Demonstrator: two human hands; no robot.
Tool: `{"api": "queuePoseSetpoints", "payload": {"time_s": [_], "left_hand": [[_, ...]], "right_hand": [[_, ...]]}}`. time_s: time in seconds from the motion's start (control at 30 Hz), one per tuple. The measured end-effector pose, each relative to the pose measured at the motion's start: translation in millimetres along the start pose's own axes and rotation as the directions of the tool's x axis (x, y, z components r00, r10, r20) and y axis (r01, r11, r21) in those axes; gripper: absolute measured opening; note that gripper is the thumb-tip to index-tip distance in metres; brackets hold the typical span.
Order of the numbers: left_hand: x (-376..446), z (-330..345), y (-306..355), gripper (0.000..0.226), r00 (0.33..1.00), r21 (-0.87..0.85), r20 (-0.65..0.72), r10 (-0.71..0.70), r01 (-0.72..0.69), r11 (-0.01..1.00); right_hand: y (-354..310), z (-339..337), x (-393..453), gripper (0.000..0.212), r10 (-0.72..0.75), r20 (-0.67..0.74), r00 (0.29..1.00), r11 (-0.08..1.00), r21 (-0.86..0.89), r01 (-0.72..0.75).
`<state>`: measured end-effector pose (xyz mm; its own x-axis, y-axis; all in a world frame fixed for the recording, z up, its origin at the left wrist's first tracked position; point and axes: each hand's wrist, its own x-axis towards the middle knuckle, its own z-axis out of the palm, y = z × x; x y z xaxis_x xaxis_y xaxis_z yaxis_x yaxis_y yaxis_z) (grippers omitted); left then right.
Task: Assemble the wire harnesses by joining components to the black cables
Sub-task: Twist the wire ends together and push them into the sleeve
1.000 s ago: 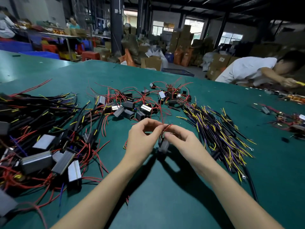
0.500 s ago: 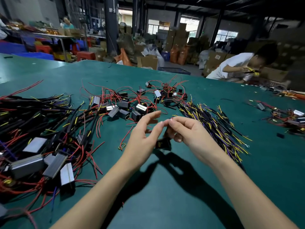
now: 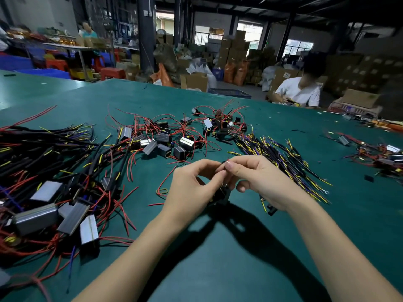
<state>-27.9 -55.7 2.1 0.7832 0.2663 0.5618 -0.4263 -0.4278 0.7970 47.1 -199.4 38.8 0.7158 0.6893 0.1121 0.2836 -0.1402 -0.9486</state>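
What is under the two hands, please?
A small black component hangs below the left hand and right hand, above the green table. The fingers hide its wire ends.

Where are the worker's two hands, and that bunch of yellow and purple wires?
Left hand [image 3: 189, 182], head view, back of the hand.
Right hand [image 3: 261, 179], head view, back of the hand.
Wire bunch [image 3: 281, 155], head view, middle of the bunch.

Two bare forearms, no sleeves, left grip [image 3: 192, 188], right grip [image 3: 259, 182]
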Motion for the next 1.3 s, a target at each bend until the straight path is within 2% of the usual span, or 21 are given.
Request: {"api": "queuePoseSetpoints", "payload": {"time_s": [0.13,0.27,0.37,0.5,0.6,0.77,0.93,1.17,1.23,1.3], "left_hand": [[-4,6,-1,0.008,0.996,0.027,-0.084,-0.001,0.003,1.0],[-3,7,-4,0.009,0.984,0.025,-0.175,-0.045,0.05,0.998],[1,4,-4,0.004,0.977,-0.188,-0.1,-0.186,0.165,0.968],[0,7,-2,0.003,0.965,-0.366,0.054,-0.257,0.259,0.894],[0,6,-3,0.005,0.961,-0.396,0.061,-0.269,0.271,0.878],[1,3,-2,0.005,0.954,-0.413,0.082,-0.288,0.296,0.862],[2,0,-2,0.009,0.955,-0.409,0.098,-0.281,0.296,0.863],[9,-6,-10,0.01,0.926,-0.554,0.058,-0.373,0.34,0.76],[9,-8,-12,0.01,0.934,-0.532,0.064,-0.353,0.331,0.779],[7,-9,-11,0.01,0.958,-0.43,0.05,-0.283,0.276,0.859]], "right_hand": [[0,-2,0,0.024,0.069,-0.017,0.997,0.997,0.038,-0.069],[5,-9,-2,0.026,0.156,-0.145,0.977,0.986,0.076,-0.146],[12,-11,-4,0.023,0.201,-0.199,0.959,0.973,0.155,-0.172],[17,-7,-6,0.032,0.201,-0.133,0.97,0.922,0.359,-0.142],[21,-4,-8,0.037,0.131,-0.108,0.986,0.89,0.45,-0.069],[22,3,-8,0.037,0.066,-0.069,0.995,0.907,0.421,-0.031],[22,6,-7,0.025,0.03,-0.082,0.996,0.887,0.461,0.011],[24,9,-4,0.013,0.146,-0.222,0.964,0.749,0.661,0.039],[26,10,-4,0.014,0.168,-0.229,0.959,0.731,0.681,0.035],[27,12,-3,0.016,0.173,-0.212,0.962,0.714,0.699,0.025]]}}
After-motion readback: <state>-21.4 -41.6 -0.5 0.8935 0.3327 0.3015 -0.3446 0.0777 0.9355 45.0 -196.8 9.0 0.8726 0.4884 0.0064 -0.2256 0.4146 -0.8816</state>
